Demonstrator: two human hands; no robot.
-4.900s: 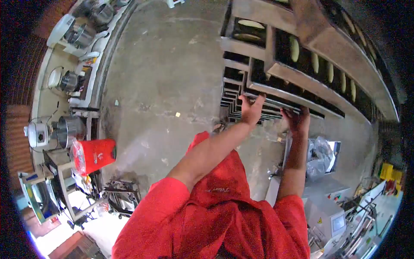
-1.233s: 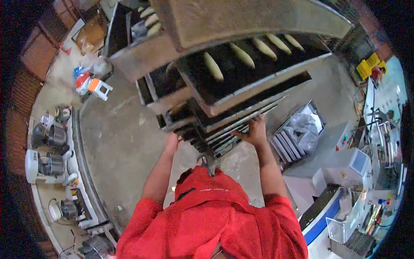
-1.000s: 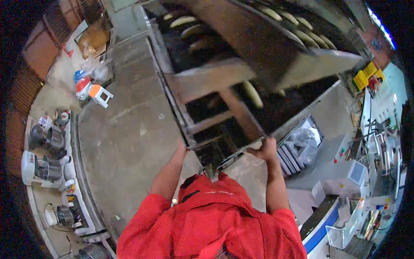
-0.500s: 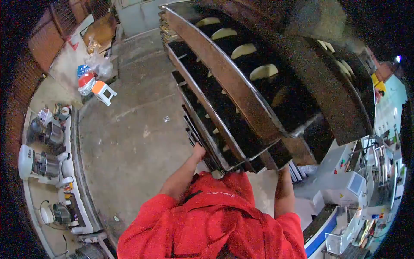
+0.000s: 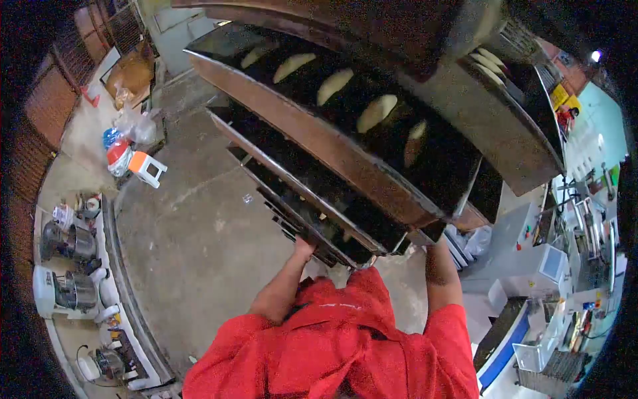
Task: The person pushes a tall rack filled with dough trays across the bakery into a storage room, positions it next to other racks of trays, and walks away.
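Note:
A tall rack of stacked dark trays [image 5: 319,143] stands right in front of me, its levels fanned out below my view. Pale, elongated dough pieces [image 5: 377,114] lie in a row on one upper tray, and more dough pieces [image 5: 488,65] show on a tray at the upper right. My left hand [image 5: 305,248] is closed on the rack's left side, low down, with its fingertips partly hidden. At the near right corner, my right hand [image 5: 437,250] reaches up against the rack; its fingers are hidden behind the tray edge.
Along the left wall, a counter carries several mixers [image 5: 74,292]. An orange-topped stool [image 5: 146,167] stands on the concrete floor [image 5: 199,266] near plastic bags [image 5: 136,126]. To the right are a grey machine [image 5: 531,269] and a clear plastic bin [image 5: 535,356].
The rack has turned, its far end swinging left across the floor. Both hands have stayed at its near side. The view has shifted slightly, so the stool appears lower and further left.

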